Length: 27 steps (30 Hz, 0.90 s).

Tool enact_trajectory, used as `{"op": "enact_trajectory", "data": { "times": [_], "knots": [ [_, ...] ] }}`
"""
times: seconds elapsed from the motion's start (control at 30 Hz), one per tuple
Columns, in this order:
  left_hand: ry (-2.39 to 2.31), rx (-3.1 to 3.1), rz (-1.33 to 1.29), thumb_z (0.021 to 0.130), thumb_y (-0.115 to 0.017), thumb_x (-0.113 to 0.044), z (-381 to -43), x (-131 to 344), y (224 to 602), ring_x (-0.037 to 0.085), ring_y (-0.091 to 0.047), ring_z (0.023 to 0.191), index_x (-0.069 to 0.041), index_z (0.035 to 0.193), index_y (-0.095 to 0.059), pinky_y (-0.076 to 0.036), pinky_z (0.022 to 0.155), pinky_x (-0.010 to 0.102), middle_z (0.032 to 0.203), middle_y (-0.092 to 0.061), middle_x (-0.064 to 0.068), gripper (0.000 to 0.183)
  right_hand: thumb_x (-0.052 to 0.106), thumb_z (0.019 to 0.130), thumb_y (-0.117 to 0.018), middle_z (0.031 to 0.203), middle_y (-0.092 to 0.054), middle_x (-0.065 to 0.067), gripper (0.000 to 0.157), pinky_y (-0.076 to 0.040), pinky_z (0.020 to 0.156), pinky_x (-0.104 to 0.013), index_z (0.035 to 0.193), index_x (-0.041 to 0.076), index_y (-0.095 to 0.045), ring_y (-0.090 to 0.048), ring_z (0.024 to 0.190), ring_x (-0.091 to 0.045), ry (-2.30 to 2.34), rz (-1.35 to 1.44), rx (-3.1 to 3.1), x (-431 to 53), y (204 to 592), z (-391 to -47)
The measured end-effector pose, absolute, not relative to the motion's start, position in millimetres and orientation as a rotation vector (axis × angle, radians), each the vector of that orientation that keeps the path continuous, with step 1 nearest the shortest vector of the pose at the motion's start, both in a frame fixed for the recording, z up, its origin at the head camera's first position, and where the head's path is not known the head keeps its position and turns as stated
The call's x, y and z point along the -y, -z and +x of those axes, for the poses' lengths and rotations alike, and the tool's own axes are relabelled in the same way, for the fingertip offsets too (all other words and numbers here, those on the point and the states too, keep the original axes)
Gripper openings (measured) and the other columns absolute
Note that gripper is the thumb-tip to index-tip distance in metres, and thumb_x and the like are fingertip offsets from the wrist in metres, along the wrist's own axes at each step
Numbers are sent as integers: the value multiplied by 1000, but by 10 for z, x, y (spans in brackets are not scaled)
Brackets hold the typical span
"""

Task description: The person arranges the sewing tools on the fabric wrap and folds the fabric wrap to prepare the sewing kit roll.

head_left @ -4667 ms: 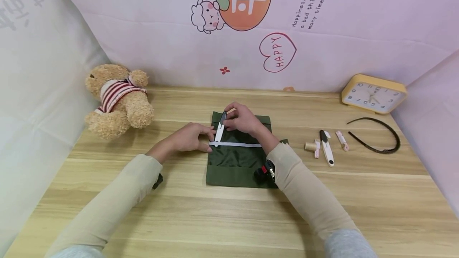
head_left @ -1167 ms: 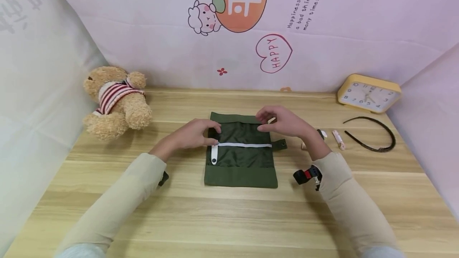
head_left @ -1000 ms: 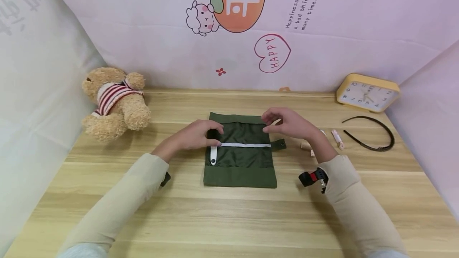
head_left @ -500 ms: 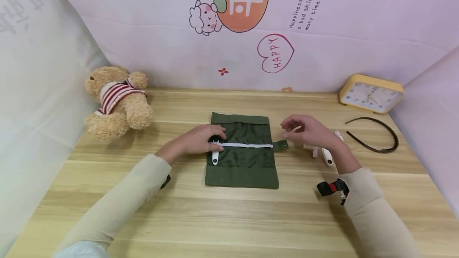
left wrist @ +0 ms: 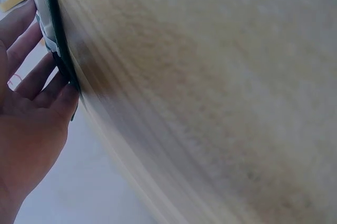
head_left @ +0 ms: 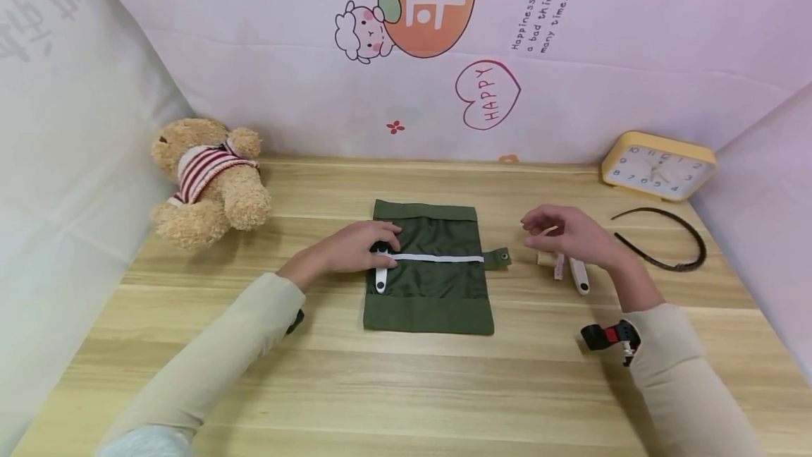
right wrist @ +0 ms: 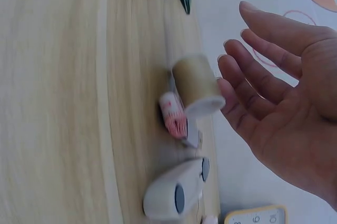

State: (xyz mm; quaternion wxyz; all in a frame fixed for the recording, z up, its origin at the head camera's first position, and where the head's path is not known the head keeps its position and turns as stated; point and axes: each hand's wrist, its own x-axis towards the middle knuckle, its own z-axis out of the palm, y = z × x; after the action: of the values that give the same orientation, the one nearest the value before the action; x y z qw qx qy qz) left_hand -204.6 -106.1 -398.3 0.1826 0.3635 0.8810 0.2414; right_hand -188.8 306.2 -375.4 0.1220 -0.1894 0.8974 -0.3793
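Note:
My left hand point(head_left: 352, 245) rests at the left edge of a flat, dark green cloth organizer point(head_left: 428, 314), its fingers about the dark upper end of a slim white tool point(head_left: 380, 278). That tool lies under the white elastic band point(head_left: 438, 258); it may be thread snips. In the left wrist view, the fingers touch the cloth's edge. My right hand point(head_left: 571, 233), fingers loosely bent and holding nothing, hovers over a tan thread spool point(right wrist: 194, 84). Beside the spool lie a folded pink-and-white strip point(right wrist: 174, 116) and a second white tool point(right wrist: 166, 195), partly covered by the hand in the head view.
A snap tab point(head_left: 497, 258) sticks out from the organizer's right side. A black headband point(head_left: 694, 245) and a yellow clock point(head_left: 660, 164) are at the right. At the back left lies a teddy bear point(head_left: 209, 182). A printed cloth wall point(head_left: 285, 90) closes off the back.
Earlier my right hand held the white tool at the band; that tool now lies under it. Since then the right hand has moved right, over the spool. My left hand stays at the organizer's left edge.

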Motion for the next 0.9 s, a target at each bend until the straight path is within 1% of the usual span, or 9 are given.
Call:
{"op": "enact_trajectory", "data": {
  "times": [0.2, 0.27, 0.43, 0.53, 0.7, 0.9],
  "knots": [
    [-676, -2485, 1022, 98, -70, -29, -2073, 1057, 4006, 31, -36, 146, -10, 120, -72, -33, 116, 46, 155, -45, 11, 29, 18, 96, -72, 111, -67, -14, 34, -52, 82, -29, 124, -1, -65, -60, 99, -24, 1066, -519, -2614, -3180, 3738, -1881],
    [-673, -2487, 1021, 98, -71, -29, -2079, 1059, 4012, 31, -36, 146, -10, 120, -72, -33, 116, 46, 155, -45, 11, 29, 17, 96, -73, 110, -67, -13, 35, -52, 78, -28, 124, -1, -65, -60, 97, -24, 1062, -517, -2602, -3217, 3747, -1878],
    [-673, -2490, 1021, 97, -72, -29, -2076, 1060, 4005, 31, -37, 146, -10, 119, -72, -32, 116, 46, 155, -45, 11, 29, 15, 94, -75, 106, -66, -11, 37, -51, 73, -28, 125, -1, -65, -59, 91, -22, 1057, -513, -2554, -3285, 3746, -1848],
    [-673, -2491, 1022, 97, -72, -29, -2075, 1059, 4004, 31, -37, 146, -10, 119, -72, -33, 116, 46, 155, -45, 11, 29, 17, 93, -77, 107, -68, -9, 38, -52, 75, -28, 126, 0, -66, -60, 92, -22, 1030, -516, -2531, -3312, 3746, -1833],
    [-669, -2493, 1023, 98, -71, -29, -2075, 1055, 4007, 31, -37, 146, -10, 119, -72, -33, 116, 45, 155, -45, 11, 29, 17, 93, -77, 117, -69, -10, 38, -53, 81, -28, 125, 1, -67, -62, 100, -21, 1004, -538, -2488, -3337, 3769, -1833],
    [-673, -2493, 1025, 98, -70, -30, -2064, 1057, 3994, 31, -37, 145, -10, 118, -73, -33, 116, 46, 155, -45, 12, 29, 15, 93, -76, 116, -69, -11, 32, -53, 81, -28, 122, 2, -69, -62, 98, -21, 1008, -525, -2469, -3336, 3772, -1834]
  ]
}}
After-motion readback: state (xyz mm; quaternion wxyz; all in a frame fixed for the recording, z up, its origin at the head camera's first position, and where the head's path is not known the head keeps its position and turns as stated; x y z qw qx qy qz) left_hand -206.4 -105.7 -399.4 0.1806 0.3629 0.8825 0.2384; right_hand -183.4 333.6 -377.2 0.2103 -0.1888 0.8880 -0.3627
